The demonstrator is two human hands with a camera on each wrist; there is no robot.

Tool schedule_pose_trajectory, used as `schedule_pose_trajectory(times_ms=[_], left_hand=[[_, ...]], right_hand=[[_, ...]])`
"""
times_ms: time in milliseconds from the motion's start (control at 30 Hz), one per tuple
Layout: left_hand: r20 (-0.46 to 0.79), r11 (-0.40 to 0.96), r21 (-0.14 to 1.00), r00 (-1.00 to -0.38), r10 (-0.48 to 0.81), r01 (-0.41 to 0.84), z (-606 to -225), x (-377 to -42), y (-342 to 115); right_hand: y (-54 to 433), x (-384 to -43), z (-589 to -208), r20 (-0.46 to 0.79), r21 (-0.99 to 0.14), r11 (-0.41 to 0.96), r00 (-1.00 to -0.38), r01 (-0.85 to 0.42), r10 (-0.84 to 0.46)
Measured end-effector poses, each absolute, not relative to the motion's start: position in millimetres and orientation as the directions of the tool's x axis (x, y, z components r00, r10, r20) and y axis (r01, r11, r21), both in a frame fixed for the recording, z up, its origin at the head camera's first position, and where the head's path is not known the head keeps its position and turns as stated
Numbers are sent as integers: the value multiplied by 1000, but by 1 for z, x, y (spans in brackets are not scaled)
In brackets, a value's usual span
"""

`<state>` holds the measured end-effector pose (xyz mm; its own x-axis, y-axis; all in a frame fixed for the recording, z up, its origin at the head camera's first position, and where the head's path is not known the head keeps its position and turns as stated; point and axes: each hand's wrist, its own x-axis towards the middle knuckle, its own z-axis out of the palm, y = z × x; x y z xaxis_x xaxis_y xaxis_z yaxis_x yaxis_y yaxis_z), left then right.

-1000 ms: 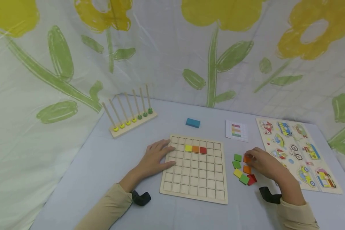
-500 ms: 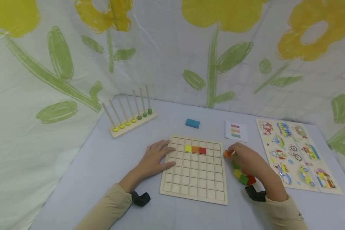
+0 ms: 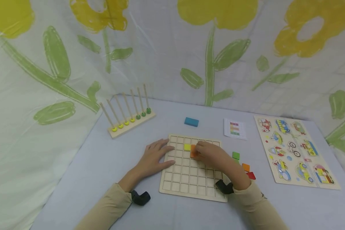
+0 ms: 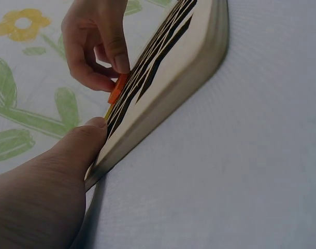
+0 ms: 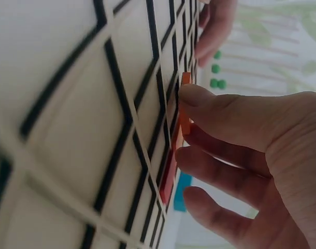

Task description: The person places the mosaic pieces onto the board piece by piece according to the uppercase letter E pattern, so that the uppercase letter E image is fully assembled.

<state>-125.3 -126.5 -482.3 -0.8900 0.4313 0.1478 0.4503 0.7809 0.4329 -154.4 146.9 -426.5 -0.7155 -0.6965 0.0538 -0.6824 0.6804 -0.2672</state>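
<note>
My right hand [image 3: 214, 157] reaches over the wooden grid board [image 3: 179, 186], pinching an orange square tile [image 5: 185, 106] between thumb and fingertip. The tile is tilted on edge, close over the squares. In the head view it overlaps the orange tile set in the second row. A yellow tile [image 3: 187, 147] lies in that row to its left; a red tile [image 5: 169, 176] shows in the right wrist view but is hidden by the hand from above. My left hand [image 3: 153, 159] rests at the board's left edge, fingers spread, thumb [image 4: 88, 137] on the rim.
Loose tiles lie right of the board, among them green [image 3: 236, 155], orange [image 3: 245, 167] and red [image 3: 250, 175]. Behind stand a peg abacus [image 3: 133, 123], a blue block [image 3: 191, 122] and a pattern card [image 3: 235, 129]. A picture puzzle [image 3: 296, 151] lies far right.
My right hand took an orange tile from the loose ones and carried it left over the board. My left hand has stayed at the board's edge.
</note>
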Motion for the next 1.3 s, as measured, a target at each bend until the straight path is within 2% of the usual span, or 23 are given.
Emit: schedule_pose_trajectory(times_ms=[200,500,1100,1300], left_hand=[[150,776,439,-888,434,453,-481,-125,-126],[134,773,447,-889,438,449,-481,-126,-124],[149,779,435,-889,433,452,-480,-125,-126],[144,786,424,-891,432,450,-481,-125,-126]], right_hand=[[133,-154,-431,59,-289,651,-691,-702,-720],[125,-156,-431,43,-261,653,-684,-711,-728],[122,-155,-426,17,-260,667,-694,-698,-720],[143,-155,-418,1,-285,717,-748,-637,-664]])
